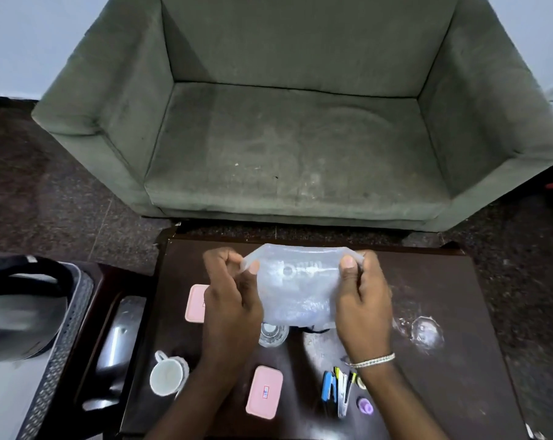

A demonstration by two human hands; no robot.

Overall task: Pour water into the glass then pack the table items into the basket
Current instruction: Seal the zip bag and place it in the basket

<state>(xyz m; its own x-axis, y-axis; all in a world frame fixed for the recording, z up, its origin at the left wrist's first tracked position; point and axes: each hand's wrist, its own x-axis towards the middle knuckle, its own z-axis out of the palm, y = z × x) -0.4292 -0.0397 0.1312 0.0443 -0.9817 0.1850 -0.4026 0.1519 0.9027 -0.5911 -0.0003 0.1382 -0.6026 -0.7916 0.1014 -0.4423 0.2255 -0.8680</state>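
I hold a clear water pouch (297,281) above the dark table (443,281). My left hand (229,290) pinches its top left corner and my right hand (362,293) pinches its top right corner. Below the pouch stands a clear glass (272,335), partly hidden by it. On the table lie a white mug (167,374), two pink boxes (264,392) (196,303), blue and black staplers (337,389) and a small purple item (365,406). The dark basket (62,328) with a black handle stands at the left.
A second clear glass (425,331) sits at the table's right among wet marks. A shiny metal tray (119,338) lies between basket and table. A green sofa (300,122) fills the space beyond the table.
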